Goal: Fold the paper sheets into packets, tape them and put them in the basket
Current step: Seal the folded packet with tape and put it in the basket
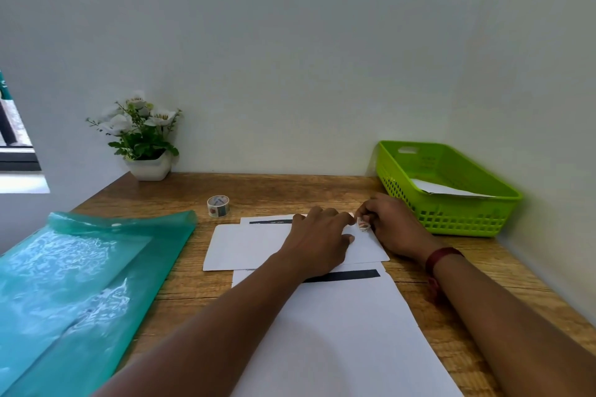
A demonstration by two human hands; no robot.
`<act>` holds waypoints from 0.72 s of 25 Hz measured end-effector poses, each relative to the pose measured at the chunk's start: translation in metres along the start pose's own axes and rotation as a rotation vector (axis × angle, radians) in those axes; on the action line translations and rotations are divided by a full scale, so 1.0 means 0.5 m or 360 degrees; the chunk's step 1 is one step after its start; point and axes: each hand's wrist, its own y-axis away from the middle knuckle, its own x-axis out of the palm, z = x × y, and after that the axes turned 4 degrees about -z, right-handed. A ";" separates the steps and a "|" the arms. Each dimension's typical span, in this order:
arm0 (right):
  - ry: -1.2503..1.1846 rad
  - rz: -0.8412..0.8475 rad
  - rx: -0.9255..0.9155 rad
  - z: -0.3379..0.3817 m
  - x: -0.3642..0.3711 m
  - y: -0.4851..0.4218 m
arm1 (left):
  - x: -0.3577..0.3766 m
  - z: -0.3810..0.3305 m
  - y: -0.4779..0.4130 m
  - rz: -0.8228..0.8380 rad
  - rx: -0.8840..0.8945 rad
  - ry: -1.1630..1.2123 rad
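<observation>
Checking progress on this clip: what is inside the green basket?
The green basket holds white folded paper. The basket's near wall hides the paper's lower part, so the number of packets and any tape on them cannot be told.

A folded white paper packet (251, 248) lies flat at centre frame over a white sheet with a black bar (338, 332), a patterned tape strip (363, 224) at its upper right corner, a patterned tape roll (218, 206) standing to its upper left, and a lime-green perforated plastic basket (451, 222) at right holding another white packet (448, 189).
</observation>
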 end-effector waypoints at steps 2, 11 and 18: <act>0.0020 0.0007 0.0011 0.002 0.000 0.000 | 0.003 0.000 -0.001 0.0037 0.0006 -0.0040; 0.0199 0.0028 0.0004 0.007 -0.001 0.004 | -0.001 0.000 -0.001 0.0178 0.0100 -0.0185; 0.0181 0.0004 0.0019 0.009 0.001 0.006 | -0.003 -0.002 -0.004 0.0217 0.0130 -0.0265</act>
